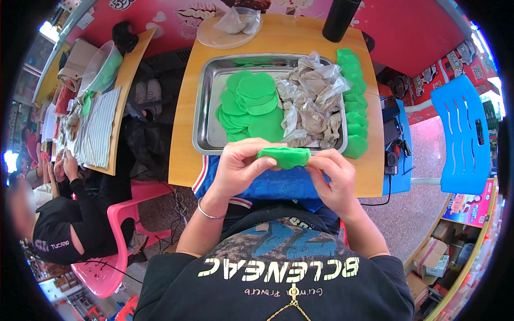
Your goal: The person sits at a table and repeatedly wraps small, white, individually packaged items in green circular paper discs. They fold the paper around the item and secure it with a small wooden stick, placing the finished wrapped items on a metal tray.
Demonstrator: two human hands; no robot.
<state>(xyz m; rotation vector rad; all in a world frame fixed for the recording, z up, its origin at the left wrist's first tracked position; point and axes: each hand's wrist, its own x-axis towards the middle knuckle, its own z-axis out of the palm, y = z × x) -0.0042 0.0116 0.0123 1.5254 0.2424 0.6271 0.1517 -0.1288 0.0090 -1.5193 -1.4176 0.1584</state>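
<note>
Left hand and right hand both pinched green dough piece, just short of steel tray. Risk: uneven squeeze could tear soft dough.

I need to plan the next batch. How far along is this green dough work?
Done: a row of folded green pieces lines the table's right edge. In hand: left hand and right hand pinch one green dough piece. Left: stacked flat green discs in the metal tray.
</note>
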